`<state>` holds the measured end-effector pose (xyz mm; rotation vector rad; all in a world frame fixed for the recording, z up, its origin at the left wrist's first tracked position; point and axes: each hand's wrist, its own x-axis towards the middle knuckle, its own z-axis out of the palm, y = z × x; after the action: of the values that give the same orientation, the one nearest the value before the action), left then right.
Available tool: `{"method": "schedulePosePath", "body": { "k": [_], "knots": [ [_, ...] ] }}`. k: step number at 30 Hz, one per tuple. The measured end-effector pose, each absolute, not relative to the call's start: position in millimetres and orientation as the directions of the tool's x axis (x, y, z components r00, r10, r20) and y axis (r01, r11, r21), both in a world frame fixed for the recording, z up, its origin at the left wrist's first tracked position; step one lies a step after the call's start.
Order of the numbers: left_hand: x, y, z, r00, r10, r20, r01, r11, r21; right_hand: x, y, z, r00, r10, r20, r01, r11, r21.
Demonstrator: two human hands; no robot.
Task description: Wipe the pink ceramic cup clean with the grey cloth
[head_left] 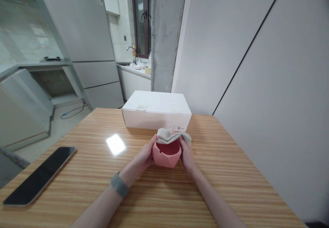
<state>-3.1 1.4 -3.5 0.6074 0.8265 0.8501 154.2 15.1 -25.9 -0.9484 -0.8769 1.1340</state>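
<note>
A pink, faceted ashtray (167, 160) with a notch in its rim is between my two hands, its hollow facing me. My left hand (147, 154) is closed on its left side, thumb up near the rim. At the right side, my right hand (188, 155) is closed on a light grey cloth (167, 136), its thumb pressing on the folds. The cloth drapes over the ashtray's far rim and hides it. Most of the fingers of both hands are hidden behind the ashtray and cloth.
A white cardboard box (156, 103) stands behind my hands on the wood-grain table (226, 183). A black-screened phone (41, 175) lies near the table's left edge. A pale wall (244, 67) runs along the right. Beyond the table are a fridge (79, 26) and a sink counter (135, 80).
</note>
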Motion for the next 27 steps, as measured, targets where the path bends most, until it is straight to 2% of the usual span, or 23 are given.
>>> {"method": "schedulePosePath", "body": {
  "k": [3, 6, 9, 12, 14, 18, 21, 27],
  "knots": [
    [-4, 3, -3, 0.353, 0.862, -0.365, -0.427, 0.495, 0.757, 151, 9, -22, 0.235, 0.968, 0.084, -0.312, 0.158, -0.937],
    [-3, 1, 0, 0.304, 0.902, -0.306, -0.489, 0.424, 0.762, 145, 3, -20, 0.281, 0.949, 0.146, -0.258, 0.221, -0.941],
    [-2, -3, 3, 0.331, 0.923, -0.194, -0.578, 0.361, 0.732, 138, -2, -20, 0.302, 0.922, 0.241, -0.178, 0.303, -0.936],
    [-2, -6, 4, 0.386, 0.914, -0.121, -0.607, 0.351, 0.714, 137, -3, -21, 0.337, 0.908, 0.249, -0.166, 0.318, -0.934],
    [-4, -5, 3, 0.43, 0.885, -0.179, -0.558, 0.416, 0.718, 141, -1, -21, 0.367, 0.907, 0.205, -0.194, 0.29, -0.937],
    [-9, 0, 0, 0.456, 0.792, -0.406, -0.34, 0.577, 0.743, 153, 6, -20, 0.359, 0.928, 0.097, -0.248, 0.195, -0.949],
    [-9, 0, -1, 0.441, 0.795, -0.418, -0.295, 0.568, 0.769, 157, 9, -20, 0.327, 0.941, 0.089, -0.25, 0.177, -0.952],
    [-6, -1, -5, 0.336, 0.861, -0.382, -0.366, 0.493, 0.789, 151, 11, -21, 0.306, 0.945, 0.116, -0.24, 0.194, -0.951]
  ]
}}
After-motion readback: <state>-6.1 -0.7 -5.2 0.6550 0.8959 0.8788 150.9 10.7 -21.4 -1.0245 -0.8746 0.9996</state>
